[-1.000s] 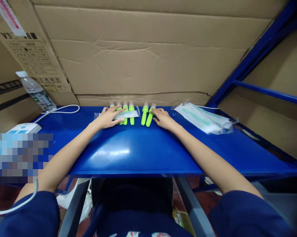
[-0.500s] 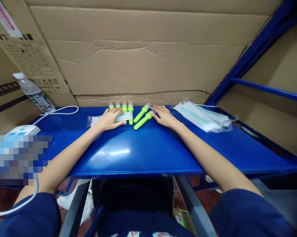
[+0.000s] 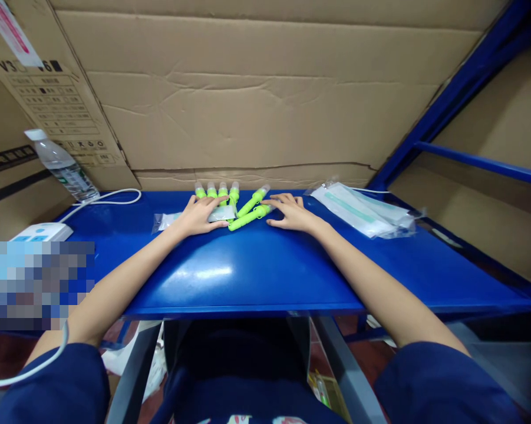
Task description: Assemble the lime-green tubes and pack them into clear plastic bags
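Observation:
My left hand (image 3: pixel 200 217) lies palm down, fingers stretched and thumb apart, over a flat clear plastic packet (image 3: pixel 223 214) and several bright green sticks with clear caps. Their capped ends, one at the far edge (image 3: pixel 234 189), show beyond my fingers; the lower parts are mostly hidden. One green stick (image 3: pixel 250 218) slants with its lower end near my left thumb. My right hand (image 3: pixel 292 213) has its fingers spread, with fingertips at that stick's capped end. Another slanted green stick (image 3: pixel 251 203) lies just behind it, its clear cap pointing to the upper right.
Flat plastic-wrapped packets (image 3: pixel 358 206) lie on the blue table (image 3: pixel 256 271) at right. A water bottle (image 3: pixel 64 168), a white cable and a white power strip (image 3: pixel 44 232) are at left. Cardboard (image 3: pixel 265 112) walls the back; a blue frame bar (image 3: pixel 481 162) stands right.
The nearer slanted green stick has shifted left and lies flatter, its lower end now by my left thumb. My right hand's fingers have moved slightly left and down. The left hand has barely moved.

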Tool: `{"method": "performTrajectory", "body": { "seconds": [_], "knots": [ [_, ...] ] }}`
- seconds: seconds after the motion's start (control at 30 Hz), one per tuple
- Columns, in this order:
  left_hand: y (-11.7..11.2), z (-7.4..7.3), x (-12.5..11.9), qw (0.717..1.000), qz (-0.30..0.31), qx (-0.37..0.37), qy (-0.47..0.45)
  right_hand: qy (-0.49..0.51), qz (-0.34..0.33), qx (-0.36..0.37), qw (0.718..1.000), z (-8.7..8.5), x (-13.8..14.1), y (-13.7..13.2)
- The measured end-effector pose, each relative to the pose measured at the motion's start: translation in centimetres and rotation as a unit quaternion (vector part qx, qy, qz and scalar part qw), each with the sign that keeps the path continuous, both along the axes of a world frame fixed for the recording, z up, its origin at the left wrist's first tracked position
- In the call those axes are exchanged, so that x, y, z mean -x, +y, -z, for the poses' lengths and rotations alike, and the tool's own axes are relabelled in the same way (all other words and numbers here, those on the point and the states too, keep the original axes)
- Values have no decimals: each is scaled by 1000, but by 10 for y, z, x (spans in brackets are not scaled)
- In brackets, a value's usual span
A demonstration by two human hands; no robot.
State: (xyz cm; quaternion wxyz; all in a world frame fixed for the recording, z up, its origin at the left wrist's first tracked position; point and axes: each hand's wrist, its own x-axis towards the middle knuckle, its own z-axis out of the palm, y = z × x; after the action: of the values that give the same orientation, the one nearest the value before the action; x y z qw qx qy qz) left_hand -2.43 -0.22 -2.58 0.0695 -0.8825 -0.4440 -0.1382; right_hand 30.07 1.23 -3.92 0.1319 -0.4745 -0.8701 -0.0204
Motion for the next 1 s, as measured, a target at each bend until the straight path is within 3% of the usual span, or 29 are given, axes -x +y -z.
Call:
{"method": "performTrajectory", "body": {
  "seconds": [0.27,0.4,0.6,0.8,1.0],
  "knots": [
    [-2,0,-1,999,7,6,-35,15,-46,0,999,-3,3,2],
    [-3,-3,-2,1000,5,3,-28,-3,-49,22,999,-4,2,2],
    [-1,-4,0,999,-8,-38,-21,52,-94,65,992,-12,-6,5],
    [-4,-9,0,994,-13,-104,7,178,-87,-26,980,-27,4,-8],
    [-8,-11,-1,991,-23,-129,21,94,-29,-123,987,-38,19,-31]
  ]
}}
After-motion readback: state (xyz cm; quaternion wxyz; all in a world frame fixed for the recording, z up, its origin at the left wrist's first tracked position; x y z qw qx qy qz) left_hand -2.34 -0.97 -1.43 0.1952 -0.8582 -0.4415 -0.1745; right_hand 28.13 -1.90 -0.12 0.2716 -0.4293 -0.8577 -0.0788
